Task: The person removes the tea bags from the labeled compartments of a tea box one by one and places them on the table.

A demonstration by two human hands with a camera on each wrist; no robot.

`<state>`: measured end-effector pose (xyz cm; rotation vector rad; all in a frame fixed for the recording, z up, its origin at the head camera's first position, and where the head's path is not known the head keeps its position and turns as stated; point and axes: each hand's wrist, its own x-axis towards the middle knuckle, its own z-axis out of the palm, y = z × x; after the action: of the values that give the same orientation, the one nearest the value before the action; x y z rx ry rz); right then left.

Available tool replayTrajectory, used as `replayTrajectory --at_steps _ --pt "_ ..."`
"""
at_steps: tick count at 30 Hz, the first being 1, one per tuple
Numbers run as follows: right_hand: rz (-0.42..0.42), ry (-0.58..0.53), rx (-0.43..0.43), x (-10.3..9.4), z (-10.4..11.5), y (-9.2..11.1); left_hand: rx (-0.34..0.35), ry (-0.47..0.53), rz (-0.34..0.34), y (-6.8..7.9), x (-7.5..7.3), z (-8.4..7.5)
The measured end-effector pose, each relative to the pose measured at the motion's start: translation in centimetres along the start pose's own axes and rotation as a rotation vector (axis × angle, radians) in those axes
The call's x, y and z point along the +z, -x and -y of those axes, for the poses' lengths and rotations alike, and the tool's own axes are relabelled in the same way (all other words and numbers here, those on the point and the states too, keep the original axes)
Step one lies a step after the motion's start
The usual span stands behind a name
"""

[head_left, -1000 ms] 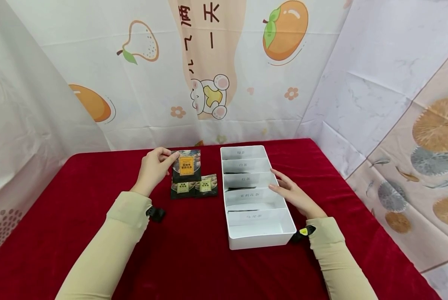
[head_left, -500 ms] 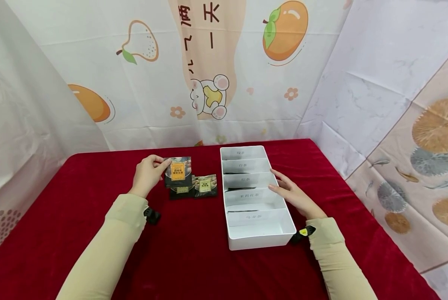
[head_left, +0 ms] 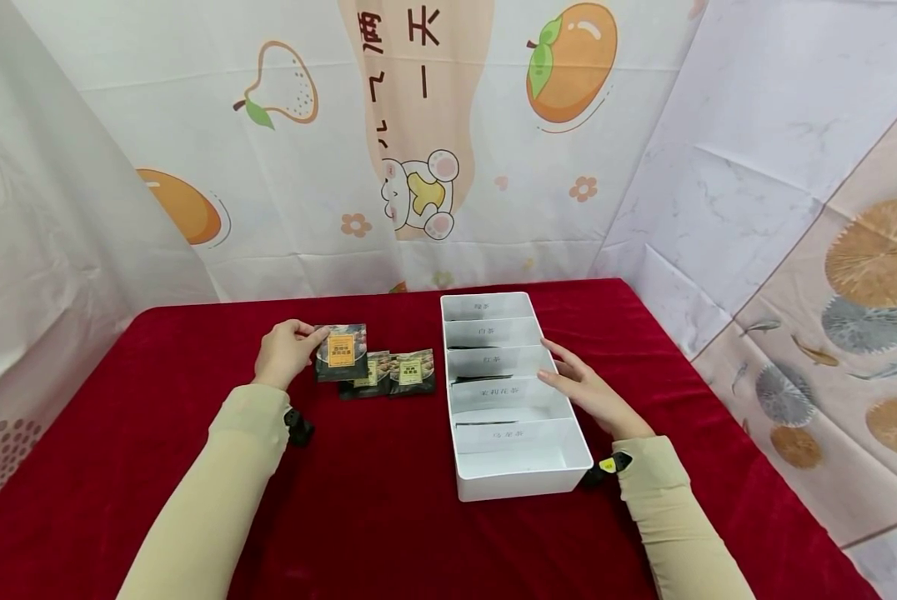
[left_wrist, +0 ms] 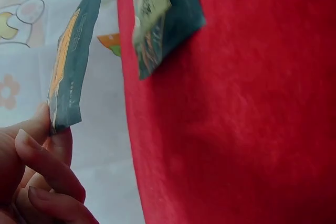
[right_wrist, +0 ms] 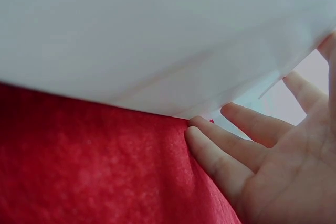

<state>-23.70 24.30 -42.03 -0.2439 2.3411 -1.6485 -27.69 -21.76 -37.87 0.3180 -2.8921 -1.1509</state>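
Note:
Between thumb and fingers, my left hand [head_left: 283, 356] pinches the left edge of a dark tea sachet [head_left: 341, 367] with an orange label. In the left wrist view this sachet [left_wrist: 76, 77] appears nearly edge-on. Two dark tea sachets with yellow-green labels lie on the cloth: the right one [head_left: 412, 374] shows whole, while the left one [head_left: 373, 379] is partly covered by the held sachet. My right hand [head_left: 591, 390] rests against the right side of a white divided box [head_left: 523, 483]. In the right wrist view its fingers [right_wrist: 220, 156] extend along the box wall [right_wrist: 131, 35].
The box has several compartments in a row, with Chinese labels on the dividers; dark sachet edges show in some of them. Red cloth [head_left: 373, 517] covers the table. A white printed curtain [head_left: 291, 192] hangs behind it, with patterned sheeting [head_left: 756, 250] at the right.
My left hand has moved left and toward me with the orange-labelled sachet, uncovering more of the left sachet on the cloth. The right hand and the box have stayed in place.

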Motion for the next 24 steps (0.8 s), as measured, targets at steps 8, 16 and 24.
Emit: replayTrajectory --at_steps 8,16,24 --pt "0.003 0.002 0.0 0.0 0.0 0.0 -0.027 -0.032 0.02 -0.5 -0.1 1.2" --pt "0.001 -0.011 0.003 0.0 0.0 -0.1 -0.055 0.019 0.054 -1.0 -0.4 2.6" --pt "-0.006 -0.002 0.007 -0.1 -0.2 -0.1 -0.074 -0.005 0.082 -1.4 -0.2 4.2"
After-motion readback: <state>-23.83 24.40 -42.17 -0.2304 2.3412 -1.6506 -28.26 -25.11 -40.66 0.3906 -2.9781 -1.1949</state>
